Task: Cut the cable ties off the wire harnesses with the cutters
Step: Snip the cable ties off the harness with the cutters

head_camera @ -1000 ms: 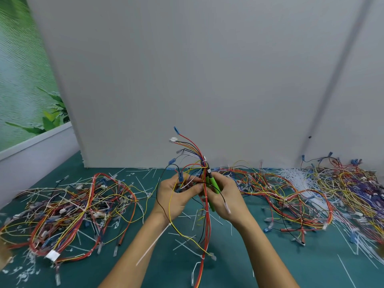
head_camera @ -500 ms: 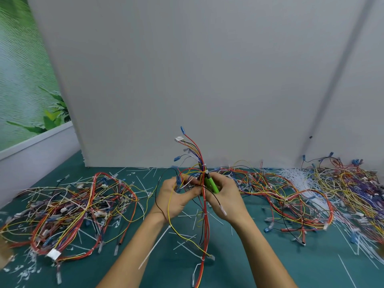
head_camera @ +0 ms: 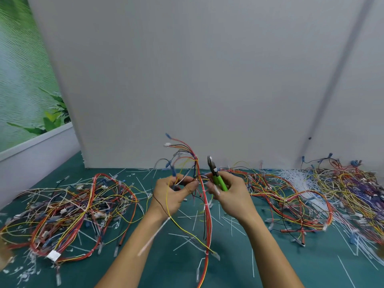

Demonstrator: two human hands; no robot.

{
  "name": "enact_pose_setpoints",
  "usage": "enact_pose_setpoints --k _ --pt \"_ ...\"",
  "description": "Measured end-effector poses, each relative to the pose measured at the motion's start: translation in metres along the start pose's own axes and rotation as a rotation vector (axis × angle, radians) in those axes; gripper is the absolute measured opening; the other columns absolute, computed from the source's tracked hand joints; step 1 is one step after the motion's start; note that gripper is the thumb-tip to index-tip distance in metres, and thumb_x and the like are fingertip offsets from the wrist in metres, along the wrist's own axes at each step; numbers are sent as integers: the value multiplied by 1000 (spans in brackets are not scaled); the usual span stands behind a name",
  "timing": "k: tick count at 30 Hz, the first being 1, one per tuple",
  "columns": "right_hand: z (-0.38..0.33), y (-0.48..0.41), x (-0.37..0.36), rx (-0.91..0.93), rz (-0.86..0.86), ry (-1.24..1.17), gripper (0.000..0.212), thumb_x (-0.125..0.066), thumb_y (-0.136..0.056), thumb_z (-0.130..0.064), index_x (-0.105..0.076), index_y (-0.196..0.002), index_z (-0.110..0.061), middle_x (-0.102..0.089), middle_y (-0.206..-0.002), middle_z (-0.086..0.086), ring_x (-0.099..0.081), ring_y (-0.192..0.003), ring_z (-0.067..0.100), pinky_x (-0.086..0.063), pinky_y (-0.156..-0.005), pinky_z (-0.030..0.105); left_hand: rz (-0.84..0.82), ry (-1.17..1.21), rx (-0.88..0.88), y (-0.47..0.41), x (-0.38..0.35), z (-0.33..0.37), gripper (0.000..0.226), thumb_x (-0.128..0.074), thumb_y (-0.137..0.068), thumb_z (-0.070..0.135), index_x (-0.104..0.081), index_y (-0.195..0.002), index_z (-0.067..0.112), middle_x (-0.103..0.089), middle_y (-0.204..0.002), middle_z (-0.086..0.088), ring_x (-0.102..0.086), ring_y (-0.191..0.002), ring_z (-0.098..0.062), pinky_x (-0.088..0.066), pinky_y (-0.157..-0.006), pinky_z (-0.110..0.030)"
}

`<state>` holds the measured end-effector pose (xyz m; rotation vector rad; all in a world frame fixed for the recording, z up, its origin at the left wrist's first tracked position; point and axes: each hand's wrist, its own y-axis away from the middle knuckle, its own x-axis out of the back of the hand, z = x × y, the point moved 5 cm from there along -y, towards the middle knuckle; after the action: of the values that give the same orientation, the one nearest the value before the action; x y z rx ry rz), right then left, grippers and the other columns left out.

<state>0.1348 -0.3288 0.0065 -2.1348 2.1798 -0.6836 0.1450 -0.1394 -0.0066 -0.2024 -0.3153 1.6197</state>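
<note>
L hand (head_camera: 174, 194): fingers curled, thumb and forefinger pinching the wire harness (head_camera: 208, 215) mid-length, above the green mat (head_camera: 239, 271). Upper wire ends fan up and left; rest hangs between the forearms onto the mat. White cable tie (head_camera: 205, 191) on the red bundle just below the pinch.

R hand (head_camera: 230, 194): fingers wrapped round the green handles of the cutters (head_camera: 216, 175), nose up, just R of the harness, not touching. Blades look closed, but the view is blurry.

Harness piles L (head_camera: 72, 208) and R (head_camera: 291, 196). Cut ties (head_camera: 295, 179) heaped far R.
</note>
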Motion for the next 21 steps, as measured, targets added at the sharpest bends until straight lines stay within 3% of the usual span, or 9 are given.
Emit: enact_pose_setpoints --k 3,5,11,15,21 --pt "7 -3 8 -46 47 -29 14 -76 -93 -15 -76 -103 -25 -76 -88 -8 -73 -86 9 -61 -89 45 -7 137 62 -1 3 -1 9 -83 -76 15 -75 -80 14 -74 -69 6 -67 -62 -3 -51 -60 -15" --pt "8 -4 11 -54 61 -46 16 -77 -92 -16 -74 -101 -29 -76 -92 -8 -73 -91 12 -61 -90 46 -39 189 82 0 2 -2 20 -84 -70 24 -74 -82 12 -75 -72 3 -69 -66 -5 -52 -64 -15" --pt "9 -4 14 -57 84 -102 15 -76 -93 -14 -74 -103 -25 -76 -94 -1 -74 -91 22 -65 -76 36 -155 358 137 2 -5 -7 33 -84 -68 32 -73 -88 8 -75 -91 -23 -73 -85 -30 -57 -79 -34" --pt "8 -4 15 -61 84 -147 14 -76 -93 -16 -73 -101 -27 -76 -96 4 -74 -91 23 -63 -68 27 -194 472 205 4 -10 -7 36 -86 -65 26 -70 -89 4 -71 -77 -17 -71 -66 -28 -59 -66 -33" --pt "10 -5 19 -54 137 -175 15 -77 -92 -11 -73 -105 -15 -75 -99 8 -73 -89 21 -60 -64 25 -246 446 242 8 -16 -5 10 -78 -76 18 -73 -81 11 -66 -72 -11 -55 -45 -18 -56 -55 -32"
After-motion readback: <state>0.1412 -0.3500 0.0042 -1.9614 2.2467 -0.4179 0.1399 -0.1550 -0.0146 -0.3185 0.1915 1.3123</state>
